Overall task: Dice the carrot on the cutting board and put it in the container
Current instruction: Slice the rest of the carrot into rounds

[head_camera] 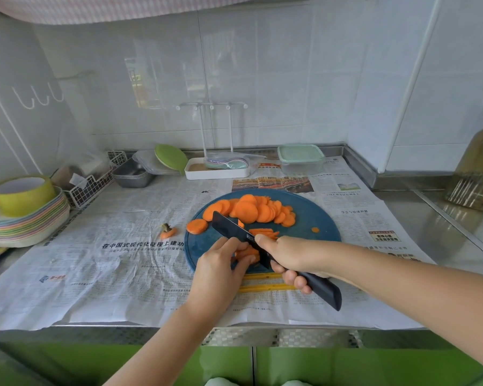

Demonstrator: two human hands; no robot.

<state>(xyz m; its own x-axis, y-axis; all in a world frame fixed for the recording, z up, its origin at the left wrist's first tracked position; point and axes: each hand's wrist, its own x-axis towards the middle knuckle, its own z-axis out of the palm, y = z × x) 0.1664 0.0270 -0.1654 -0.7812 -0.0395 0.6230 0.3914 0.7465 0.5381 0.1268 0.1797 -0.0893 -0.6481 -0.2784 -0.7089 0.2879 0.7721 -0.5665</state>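
Many carrot discs point(251, 211) are lying on a round blue board point(318, 218). The left hand point(221, 263) is pinching stacked slices point(247, 252), the right hand point(287, 254) clasping a black knife point(230, 227).

Single head-worn wide-angle view: looks forward and down across table point(444, 238), close above cutting board point(313, 215); tiled wall point(262, 79) behind.

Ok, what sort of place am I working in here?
Most likely a home kitchen: white tiled wall behind a steel worktop, a stack of pastel plates at the left, and a blue cutting board where the right hand holds a black knife and the left hand holds carrot slices.
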